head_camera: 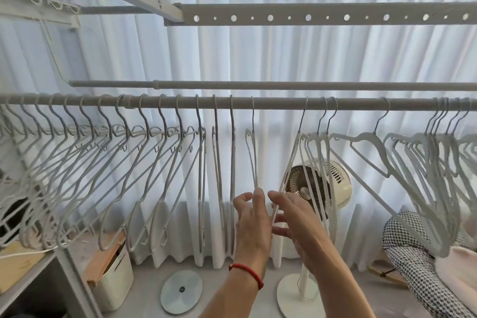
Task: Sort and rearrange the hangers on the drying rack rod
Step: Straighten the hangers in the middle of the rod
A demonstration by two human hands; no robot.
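Note:
A grey rod (278, 103) runs across the view with white hangers hooked on it. Several thin wire hangers (108, 162) fan out along its left part. Several flat white hangers (423, 162) crowd the right end. In the middle, a single narrow hanger (251, 152) hangs edge-on, and my left hand (251, 217) pinches its lower end. A slanted flat hanger (291, 162) hangs just to the right. My right hand (289, 217) grips its lower arm with curled fingers. A red cord circles my left wrist.
A second rod (258, 84) runs behind and slightly higher. Perforated rack bars (309, 14) cross overhead. A white standing fan (316, 186) is behind the hangers, a round base plate (181, 291) lies on the floor, a white bin (113, 276) stands left, and patterned cloth (413, 261) lies right.

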